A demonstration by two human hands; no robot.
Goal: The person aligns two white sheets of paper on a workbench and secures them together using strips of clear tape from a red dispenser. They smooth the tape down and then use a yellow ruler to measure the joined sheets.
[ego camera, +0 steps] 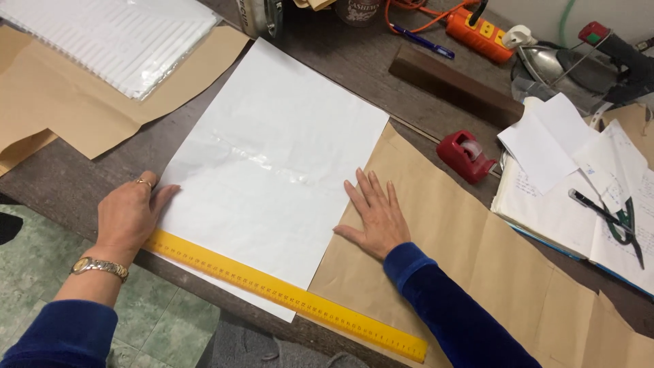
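A large white sheet (272, 157) lies flat on the dark table, with a clear glossy film over its middle. A long yellow ruler (286, 294) runs along the sheet's near edge. My left hand (129, 215), with a ring and a wristwatch, rests at the sheet's left edge and on the ruler's left end, fingers loosely curled. Pressed flat with fingers spread, my right hand (375, 215) lies at the sheet's right edge, over brown paper (490, 272).
A red tape dispenser (466, 155), a dark wooden bar (453, 85), an open notebook with loose papers (572, 197), scissors (623, 225) and a pen lie at the right. An orange power strip (480, 31) sits at the back. More brown paper (61, 95) and a plastic-wrapped white stack (116, 34) lie at the left.
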